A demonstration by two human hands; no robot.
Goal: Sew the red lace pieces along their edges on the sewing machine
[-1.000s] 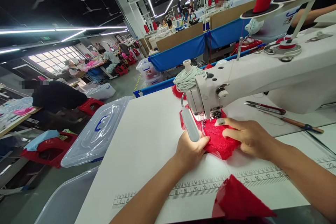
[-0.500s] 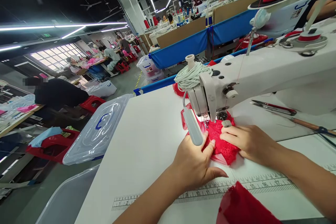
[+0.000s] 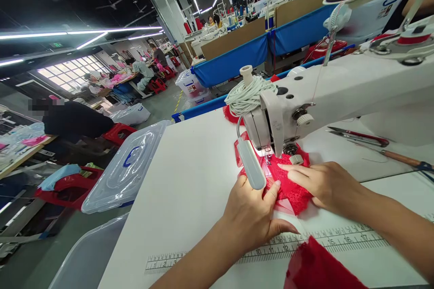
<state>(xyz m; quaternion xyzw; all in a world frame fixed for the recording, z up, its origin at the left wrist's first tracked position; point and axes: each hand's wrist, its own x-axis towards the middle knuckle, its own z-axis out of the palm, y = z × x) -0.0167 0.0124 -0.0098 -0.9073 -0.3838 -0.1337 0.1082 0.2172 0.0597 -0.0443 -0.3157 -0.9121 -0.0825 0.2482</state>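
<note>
Red lace fabric (image 3: 294,194) with sheer red mesh lies under the needle area of a white sewing machine (image 3: 342,86). My left hand (image 3: 251,210) rests on the left part of the fabric, fingers spread and thumb stuck out toward me. A grey oblong lamp (image 3: 251,162) partly covers its fingertips. From the right, my right hand (image 3: 323,185) grips the lace, index finger stretched toward the presser foot (image 3: 267,160) and the other fingers bent at the fabric's edge. Another red fabric piece (image 3: 318,266) lies at the table's front edge.
Thread snips (image 3: 359,135) and a wooden-handled tool (image 3: 396,157) lie right of the needle area. A ruler strip (image 3: 261,253) runs along the front of the table. Left of the table stands a lidded clear box (image 3: 130,162). Co-workers sit at benches farther off.
My right index finger has stretched forward and left over the lace. The left hand stays on the fabric, nearly in place. The view has shifted slightly.
</note>
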